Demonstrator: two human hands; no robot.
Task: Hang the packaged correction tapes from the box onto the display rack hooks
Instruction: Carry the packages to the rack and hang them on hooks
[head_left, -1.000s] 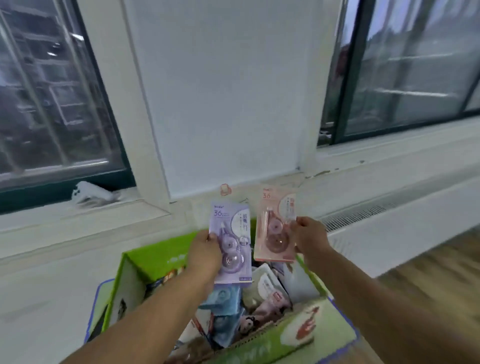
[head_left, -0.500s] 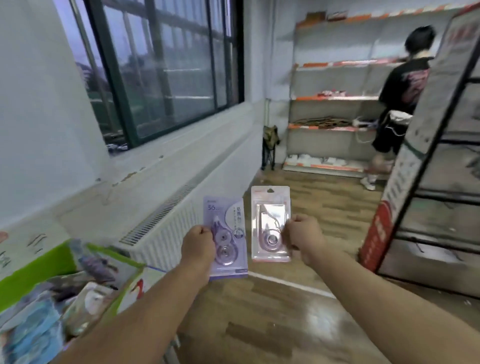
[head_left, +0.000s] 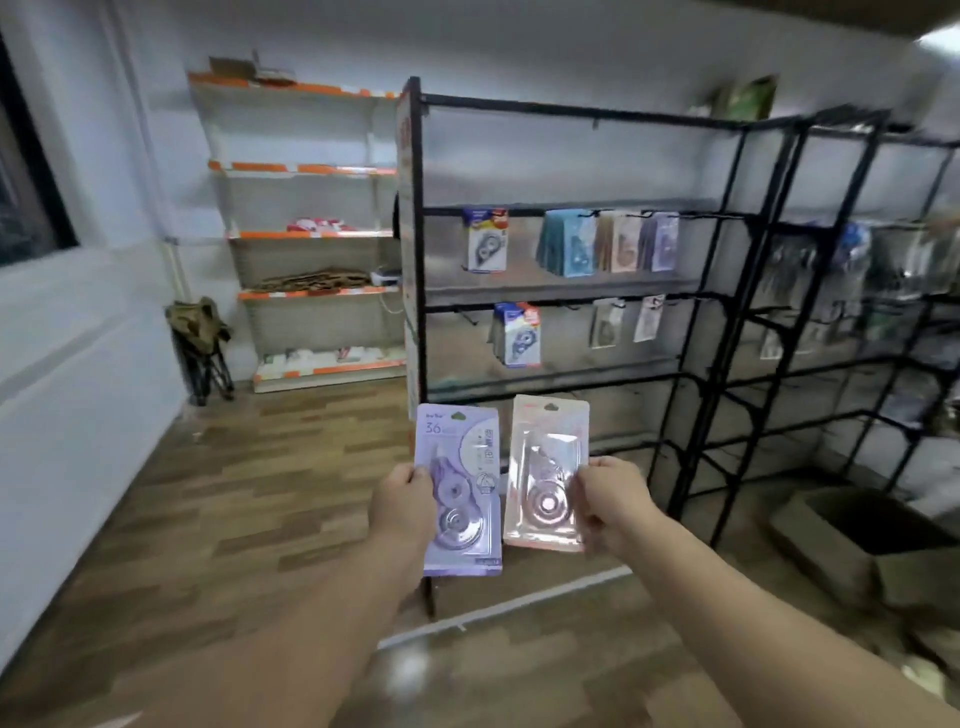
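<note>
The left hand (head_left: 402, 512) gripped a purple pack (head_left: 460, 488) by its left edge, thumb on the front and fingers curled behind. The right hand (head_left: 613, 506) pinched a pink pack (head_left: 548, 478) by its right edge in the same way. Both packs stood upright, side by side with their inner edges just apart, the purple one on the left and reaching a little lower. They were held out at arm's length before the lower left part of a black rack (head_left: 571, 110).

Farther off, hung packs (head_left: 566, 241) sat on two of the rack's rails. The upper rail had a single one at the left and a tight bunch to its right, and the lower rail had a small bunch and two more. More racks ran off to the right, blurred.

Against the far wall on the left stood white shelves (head_left: 301, 234) with orange edges, with a folded chair (head_left: 200, 338) beside them. An open carton (head_left: 857, 551) sat on the wood floor (head_left: 234, 493) near the right.
</note>
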